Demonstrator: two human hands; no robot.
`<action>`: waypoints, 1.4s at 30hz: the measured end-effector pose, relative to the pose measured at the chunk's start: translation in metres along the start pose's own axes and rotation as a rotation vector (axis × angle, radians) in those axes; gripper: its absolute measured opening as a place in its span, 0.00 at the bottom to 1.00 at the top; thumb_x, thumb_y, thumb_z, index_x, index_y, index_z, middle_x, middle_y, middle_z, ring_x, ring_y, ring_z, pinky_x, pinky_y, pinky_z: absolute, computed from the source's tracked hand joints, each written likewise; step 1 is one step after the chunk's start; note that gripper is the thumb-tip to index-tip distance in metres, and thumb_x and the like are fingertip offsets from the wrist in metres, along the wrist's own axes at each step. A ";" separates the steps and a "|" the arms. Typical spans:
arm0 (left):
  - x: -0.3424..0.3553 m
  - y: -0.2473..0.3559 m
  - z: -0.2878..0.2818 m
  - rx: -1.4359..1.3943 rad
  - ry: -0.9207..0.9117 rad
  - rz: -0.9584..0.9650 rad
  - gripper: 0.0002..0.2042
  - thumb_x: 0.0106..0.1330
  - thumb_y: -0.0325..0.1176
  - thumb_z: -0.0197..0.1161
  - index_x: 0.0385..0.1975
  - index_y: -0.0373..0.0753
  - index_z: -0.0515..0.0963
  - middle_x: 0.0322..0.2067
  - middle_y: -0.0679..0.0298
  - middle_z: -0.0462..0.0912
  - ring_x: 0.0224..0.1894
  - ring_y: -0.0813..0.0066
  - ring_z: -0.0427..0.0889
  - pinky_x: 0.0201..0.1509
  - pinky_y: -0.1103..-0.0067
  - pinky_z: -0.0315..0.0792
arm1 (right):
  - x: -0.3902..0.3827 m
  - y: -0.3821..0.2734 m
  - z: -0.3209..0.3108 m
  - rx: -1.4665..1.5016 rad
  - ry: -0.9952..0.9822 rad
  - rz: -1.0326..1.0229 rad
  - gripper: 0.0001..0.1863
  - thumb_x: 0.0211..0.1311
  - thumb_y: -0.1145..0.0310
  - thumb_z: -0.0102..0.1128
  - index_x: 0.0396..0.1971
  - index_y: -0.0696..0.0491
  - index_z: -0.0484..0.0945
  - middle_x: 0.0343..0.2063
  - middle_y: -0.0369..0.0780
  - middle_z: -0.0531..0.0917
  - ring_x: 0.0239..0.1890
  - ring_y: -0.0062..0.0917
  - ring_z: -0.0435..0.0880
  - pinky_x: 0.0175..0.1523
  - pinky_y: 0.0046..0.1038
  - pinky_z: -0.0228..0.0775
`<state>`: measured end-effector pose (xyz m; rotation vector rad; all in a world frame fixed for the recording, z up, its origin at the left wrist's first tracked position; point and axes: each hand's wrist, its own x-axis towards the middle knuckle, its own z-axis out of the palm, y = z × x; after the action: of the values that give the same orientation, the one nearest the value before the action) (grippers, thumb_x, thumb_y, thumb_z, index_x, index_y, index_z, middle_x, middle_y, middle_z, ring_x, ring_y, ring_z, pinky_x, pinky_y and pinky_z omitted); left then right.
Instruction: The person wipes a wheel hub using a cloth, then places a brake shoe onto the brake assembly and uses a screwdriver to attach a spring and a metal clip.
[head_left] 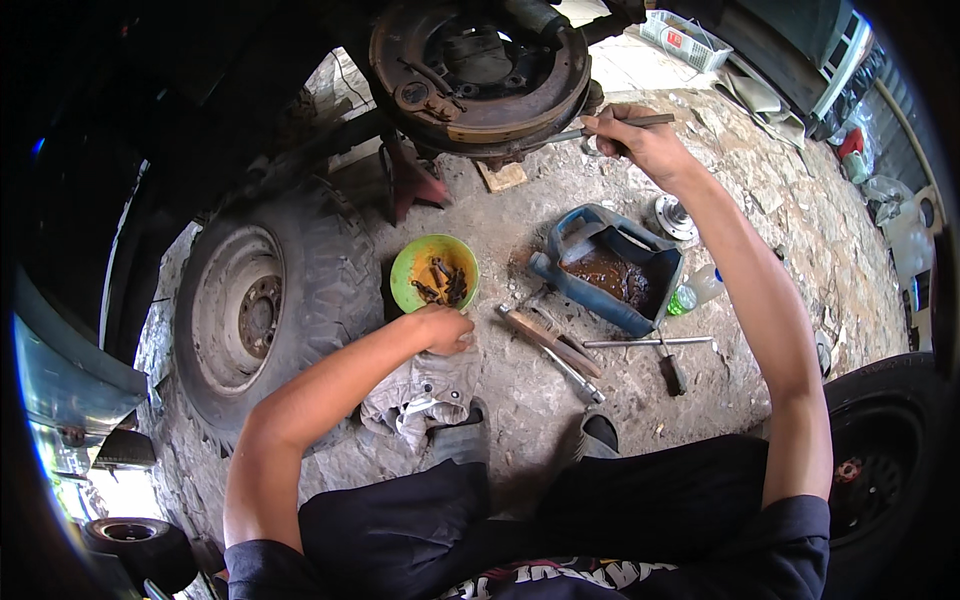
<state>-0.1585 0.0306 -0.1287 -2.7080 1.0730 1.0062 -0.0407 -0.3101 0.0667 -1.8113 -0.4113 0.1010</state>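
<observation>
My right hand [637, 146] is closed round a slim metal rod [652, 120], whose far end meets the lower rim of a rusty drum brake assembly [480, 130]. My left hand [446, 330] is curled shut just below a lime-green bowl [401, 272]; whatever its fingers hold, if anything, is hidden. Several dark bolts [446, 284] lie in the bowl in orange-brown liquid or residue. Under and beside my left hand lies a crumpled grey cloth [425, 385].
A large wheel with tyre [330, 270] lies left of the bowl. A cut-open blue jug [610, 315] holds brown, oily liquid. A hammer [550, 340], a long-handled wrench [690, 341], a plastic bottle [705, 284] and a metal hub [676, 217] lie nearby. A red jack stand [412, 180] stands under the vehicle.
</observation>
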 end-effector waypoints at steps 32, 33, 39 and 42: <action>0.005 0.003 -0.015 0.035 -0.016 -0.010 0.17 0.66 0.44 0.59 0.46 0.37 0.76 0.40 0.53 0.84 0.48 0.51 0.82 0.51 0.61 0.74 | -0.001 -0.008 0.017 0.120 0.048 -0.007 0.14 0.62 0.60 0.68 0.31 0.58 0.83 0.25 0.36 0.83 0.26 0.17 0.77 0.34 0.21 0.70; 0.003 0.000 -0.013 0.039 -0.034 -0.023 0.17 0.66 0.44 0.59 0.46 0.37 0.76 0.40 0.53 0.84 0.48 0.51 0.82 0.50 0.61 0.74 | -0.001 -0.013 0.031 0.097 0.060 0.002 0.14 0.62 0.60 0.68 0.31 0.58 0.83 0.25 0.36 0.83 0.26 0.17 0.77 0.34 0.21 0.70; 0.004 -0.002 -0.016 0.028 -0.006 -0.002 0.17 0.66 0.44 0.59 0.45 0.38 0.76 0.40 0.51 0.84 0.47 0.50 0.82 0.50 0.61 0.74 | 0.011 -0.008 0.036 0.084 -0.019 -0.092 0.13 0.62 0.59 0.67 0.31 0.56 0.84 0.26 0.36 0.85 0.29 0.17 0.79 0.35 0.20 0.69; 0.001 -0.002 -0.013 0.004 0.020 -0.007 0.16 0.65 0.44 0.59 0.45 0.38 0.76 0.40 0.51 0.84 0.47 0.49 0.82 0.50 0.60 0.74 | 0.009 -0.008 0.006 -0.106 0.035 -0.051 0.15 0.61 0.55 0.67 0.31 0.53 0.85 0.27 0.35 0.86 0.30 0.16 0.80 0.36 0.21 0.68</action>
<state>-0.1497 0.0279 -0.1199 -2.7219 1.0671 0.9769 -0.0363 -0.2997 0.0739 -1.9029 -0.4443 0.0121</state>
